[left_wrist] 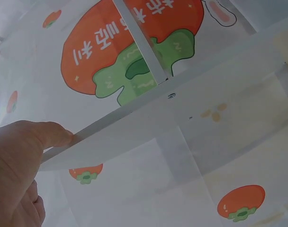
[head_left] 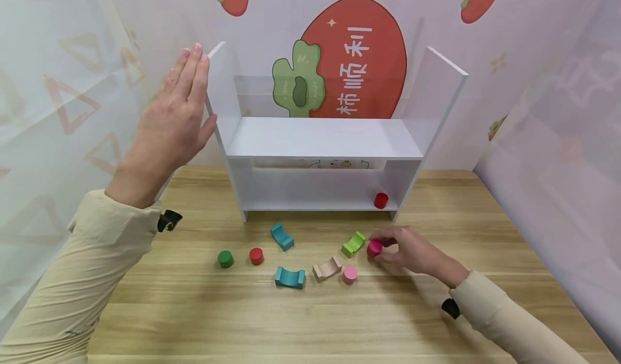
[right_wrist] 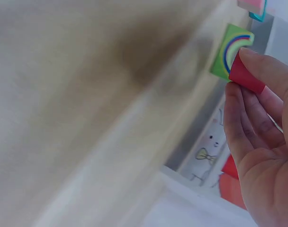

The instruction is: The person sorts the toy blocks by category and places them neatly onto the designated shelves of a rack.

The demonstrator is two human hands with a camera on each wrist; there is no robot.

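My right hand pinches a magenta cylinder block between thumb and fingertips, low over the table right of the light green arch block. In the right wrist view, the magenta cylinder overlaps the green arch, which has a rainbow stripe. High on the left, my left hand lies with straight fingers against the left side panel of a white shelf. The left wrist view has its thumb on the panel's edge. A red cylinder stands on the lower shelf, at its right end.
On the wooden table before the shelf lie a green cylinder, another red cylinder, a pink cylinder, a tan arch block and two teal arch blocks, one nearer and one farther. Printed curtains hang around.
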